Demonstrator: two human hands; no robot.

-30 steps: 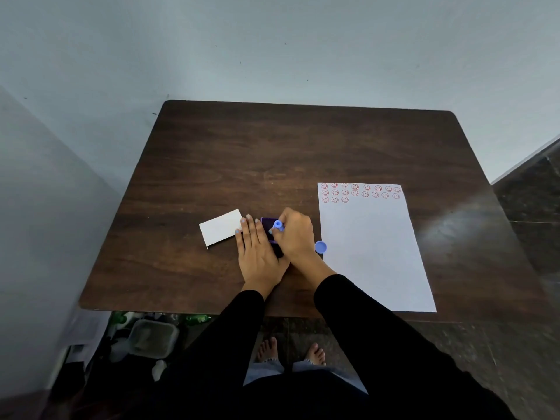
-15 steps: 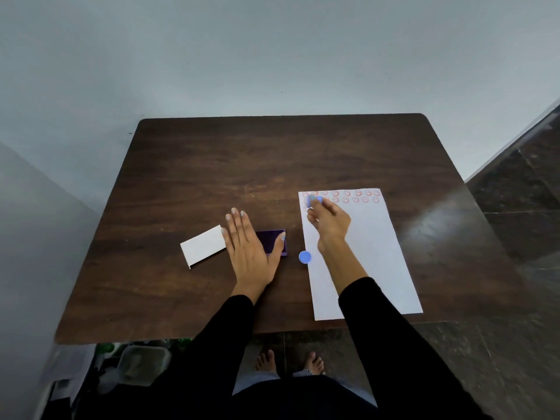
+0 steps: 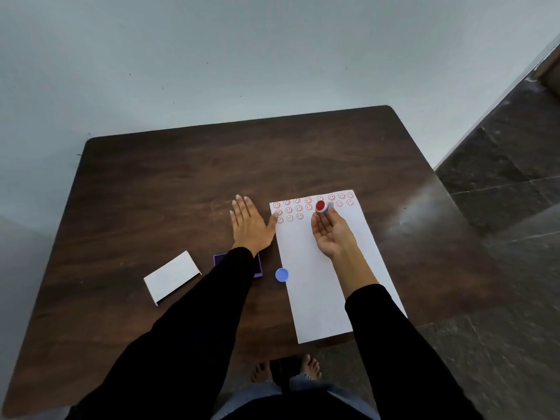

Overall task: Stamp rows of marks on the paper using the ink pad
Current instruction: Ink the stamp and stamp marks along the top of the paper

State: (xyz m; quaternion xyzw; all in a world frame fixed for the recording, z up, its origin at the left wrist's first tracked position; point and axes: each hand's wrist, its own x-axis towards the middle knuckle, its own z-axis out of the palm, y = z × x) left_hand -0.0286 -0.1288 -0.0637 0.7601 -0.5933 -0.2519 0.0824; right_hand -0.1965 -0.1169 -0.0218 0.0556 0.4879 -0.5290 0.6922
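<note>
A white sheet of paper point(image 3: 321, 286) lies on the dark wooden table point(image 3: 169, 189), with rows of red smiley marks along its top edge. My right hand point(image 3: 331, 230) is over the paper, palm up, pinching a small round stamp point(image 3: 321, 206) whose red inked face points up toward me. My left hand point(image 3: 250, 224) lies flat on the table, fingers spread, thumb touching the paper's left edge. The purple ink pad point(image 3: 259, 268) sits near the table's middle, mostly hidden under my left forearm.
A blue stamp cap point(image 3: 282, 274) rests at the paper's left edge. A white card-like lid point(image 3: 171, 275) lies to the left of the ink pad. The table's front edge is close to my body; my bare feet show below it. Dark tiled floor runs along the right.
My left hand left the ink pad and moved up to the paper's top-left corner. My right hand carried the stamp from the pad to the paper, then turned it face up.
</note>
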